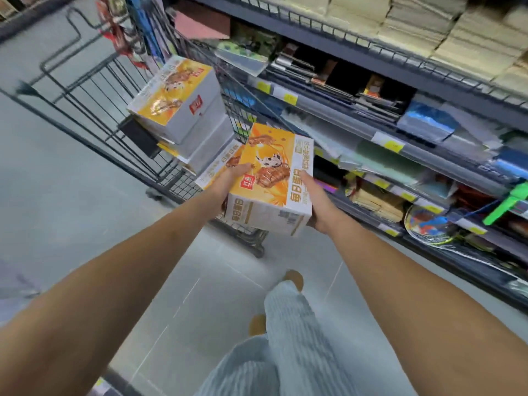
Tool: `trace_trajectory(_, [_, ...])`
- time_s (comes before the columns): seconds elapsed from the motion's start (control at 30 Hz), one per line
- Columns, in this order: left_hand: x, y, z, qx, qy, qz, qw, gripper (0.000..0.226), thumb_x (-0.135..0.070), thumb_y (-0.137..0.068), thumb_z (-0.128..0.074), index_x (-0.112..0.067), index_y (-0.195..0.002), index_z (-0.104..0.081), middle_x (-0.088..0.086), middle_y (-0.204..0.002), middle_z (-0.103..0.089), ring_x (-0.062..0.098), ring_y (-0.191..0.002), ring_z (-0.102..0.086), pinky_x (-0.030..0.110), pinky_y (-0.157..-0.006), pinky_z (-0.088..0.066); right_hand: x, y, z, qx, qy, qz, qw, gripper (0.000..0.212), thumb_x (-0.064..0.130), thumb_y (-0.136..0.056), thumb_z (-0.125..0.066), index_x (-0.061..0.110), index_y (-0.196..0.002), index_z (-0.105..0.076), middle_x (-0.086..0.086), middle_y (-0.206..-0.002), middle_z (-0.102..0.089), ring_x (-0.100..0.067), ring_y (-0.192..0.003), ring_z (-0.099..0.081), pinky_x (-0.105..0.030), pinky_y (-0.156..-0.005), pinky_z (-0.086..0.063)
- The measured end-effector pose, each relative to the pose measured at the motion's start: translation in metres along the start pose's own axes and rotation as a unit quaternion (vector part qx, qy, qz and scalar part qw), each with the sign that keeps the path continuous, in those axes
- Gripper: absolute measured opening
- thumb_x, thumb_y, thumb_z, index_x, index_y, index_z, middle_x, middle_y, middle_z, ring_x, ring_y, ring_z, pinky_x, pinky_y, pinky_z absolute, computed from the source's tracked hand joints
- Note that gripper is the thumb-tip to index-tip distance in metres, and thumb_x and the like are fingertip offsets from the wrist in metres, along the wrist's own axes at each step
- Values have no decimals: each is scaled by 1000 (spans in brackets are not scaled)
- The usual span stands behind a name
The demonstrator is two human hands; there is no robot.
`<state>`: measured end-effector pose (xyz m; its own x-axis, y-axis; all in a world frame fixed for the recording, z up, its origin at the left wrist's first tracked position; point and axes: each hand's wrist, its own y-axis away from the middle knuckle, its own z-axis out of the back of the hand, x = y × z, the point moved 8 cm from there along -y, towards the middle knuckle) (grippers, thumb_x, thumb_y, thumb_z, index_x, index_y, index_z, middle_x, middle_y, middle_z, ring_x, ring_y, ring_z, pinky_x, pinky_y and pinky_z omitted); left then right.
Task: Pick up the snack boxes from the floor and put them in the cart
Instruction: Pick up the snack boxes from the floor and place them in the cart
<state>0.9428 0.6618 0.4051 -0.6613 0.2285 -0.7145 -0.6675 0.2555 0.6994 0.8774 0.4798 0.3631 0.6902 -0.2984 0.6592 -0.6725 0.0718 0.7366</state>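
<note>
Grey shop flooring (pixel 71 195) runs beside stocked shelves (pixel 400 115). Both hands, left hand (pixel 228 178) and right hand (pixel 317 201), clamp a snack box (pixel 271 178) at the black wire cart (pixel 94 90), which holds stacked matching boxes (pixel 177 101).

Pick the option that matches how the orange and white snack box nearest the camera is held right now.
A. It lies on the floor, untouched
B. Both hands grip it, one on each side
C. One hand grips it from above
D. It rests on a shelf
B: the left hand and right hand clasp opposite sides of the snack box, held in the air beside the cart.
</note>
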Motion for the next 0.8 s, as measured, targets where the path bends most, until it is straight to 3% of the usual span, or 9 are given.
trace_trajectory(0.17, [-10, -26, 38, -27, 20, 42, 999, 28, -44, -92, -51, -20, -85, -62, -3, -64, -73, 16, -59, -69, 33, -71, -52, 21, -41, -37, 35, 50, -54, 997, 43, 61, -92, -42, 26, -90, -66, -4, -101, -73, -24, -96, -67, -37, -84, -51])
trace_trajectory(0.23, [-7, -38, 51, -33, 26, 68, 997, 32, -46, -91, -51, -17, -86, -63, 0, -67, -73, 20, -63, -70, 35, -75, -51, 22, -58, -50, 44, 65, -78, 994, 47, 64, -90, -42, 24, -90, -67, -6, -107, -72, -27, -103, -67, -40, -93, -51])
trace_trajectory(0.33, [-6, -58, 68, -54, 27, 111, 992, 35, -48, -89, -53, -16, -84, -63, 3, -65, -73, 26, -76, -64, 38, -80, -50, 25, -85, -62, 52, 85, -102, 990, 51, 66, -90, -40, 22, -89, -67, -5, -98, -73, -27, -101, -66, -45, -98, -48])
trace_trajectory(0.53, [-1, -89, 91, -30, 65, 149, 986, 29, -42, -92, -51, -15, -90, -64, 6, -77, -74, 25, -73, -68, 40, -79, -52, 17, -125, -81, 37, 75, -135, 987, 54, 66, -89, -43, 20, -105, -66, -7, -102, -71, -28, -99, -65, -44, -91, -51])
trace_trajectory(0.6, [4, -99, 101, -28, 68, 166, 983, 25, -38, -92, -51, -15, -96, -60, 9, -86, -68, 27, -79, -64, 45, -86, -50, 13, -135, -82, 10, 72, -138, 988, 55, 66, -87, -47, 19, -109, -66, -6, -100, -71, -28, -98, -66, -45, -87, -54])
trace_trajectory(0.7, [6, -126, 121, -14, 6, 169, 986, 22, -34, -93, -53, -13, -101, -55, 13, -92, -60, 34, -98, -61, 54, -101, -43, 5, -155, -88, -28, 46, -146, 988, 55, 65, -87, -50, 17, -108, -65, -7, -100, -70, -29, -102, -65, -50, -93, -51])
trace_trajectory(0.8, [-1, -150, 133, -24, -48, 153, 987, 23, -27, -93, -56, -14, -113, -57, 10, -114, -57, 31, -123, -50, 48, -106, -39, -2, -173, -94, -67, 2, -145, 987, 56, 64, -85, -55, 15, -112, -66, -9, -110, -71, -30, -102, -66, -51, -93, -52])
